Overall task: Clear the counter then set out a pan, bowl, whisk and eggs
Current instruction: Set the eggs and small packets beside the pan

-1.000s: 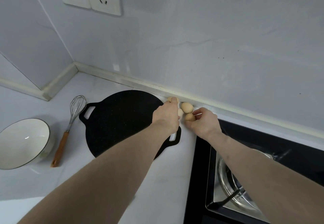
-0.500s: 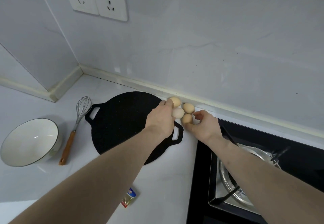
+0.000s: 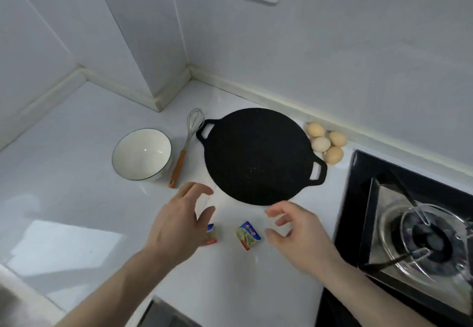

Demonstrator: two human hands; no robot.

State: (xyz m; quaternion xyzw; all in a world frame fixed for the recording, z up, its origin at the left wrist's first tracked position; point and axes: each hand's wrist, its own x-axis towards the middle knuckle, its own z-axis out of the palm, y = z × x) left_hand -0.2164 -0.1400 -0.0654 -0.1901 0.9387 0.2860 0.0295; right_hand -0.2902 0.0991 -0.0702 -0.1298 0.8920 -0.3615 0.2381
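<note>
Below the pan (image 3: 258, 155), both hands hover spread and empty; left hand (image 3: 176, 224) nearest one packet (image 3: 212, 234), right hand (image 3: 299, 234) beside the other packet (image 3: 247, 235).

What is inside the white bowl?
Nothing can be seen in the white bowl: its inner wall and bottom look bare and glossy. The near inner wall is hidden by the rim.

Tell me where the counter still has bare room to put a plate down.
Bare: the wide stretch left of and in front of the bowl, and the strip between pan and stove. Crowded: the bowl, whisk, pan and eggs row, and the front, where both hands hover by two packets.
</note>
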